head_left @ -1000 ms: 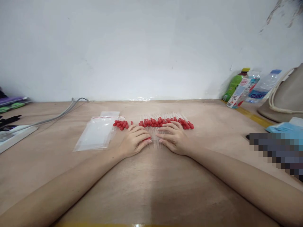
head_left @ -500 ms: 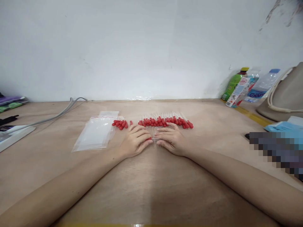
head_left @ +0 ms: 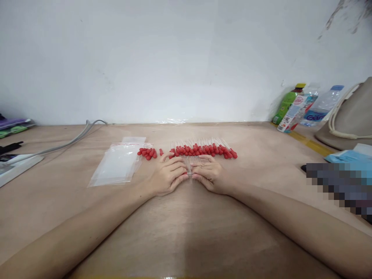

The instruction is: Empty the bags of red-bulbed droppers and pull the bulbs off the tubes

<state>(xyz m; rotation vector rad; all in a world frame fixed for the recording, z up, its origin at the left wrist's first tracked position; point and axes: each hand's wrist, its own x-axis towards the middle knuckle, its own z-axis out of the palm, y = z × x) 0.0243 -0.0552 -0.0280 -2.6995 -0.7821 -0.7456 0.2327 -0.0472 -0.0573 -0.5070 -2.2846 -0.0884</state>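
Note:
My left hand (head_left: 170,175) is closed in a pinch on a red rubber bulb (head_left: 185,173), mostly hidden by the fingers. Facing it, my right hand (head_left: 212,174) pinches a thin clear glass dropper tube (head_left: 190,174), whose end meets the bulb between the fingertips. Whether the tube sits inside the bulb cannot be made out. Loose glass tubes (head_left: 192,160) lie just beyond the fingers. Behind them runs a row of droppers (head_left: 200,149) with red bulbs towards me and tubes pointing away. Loose red bulbs (head_left: 147,152) are heaped left of that row.
Clear plastic zip bags (head_left: 112,166) lie to the left on the wooden table (head_left: 145,240). A grey cable (head_left: 69,140) crosses the far left. Bottles (head_left: 290,102), a beige bag (head_left: 351,116) and a blue packet (head_left: 348,159) stand or lie at right.
Both hands have shifted slightly towards me and the fingertips are a little closer together. The bulb and tube between them moved along; the row and the heap look the same.

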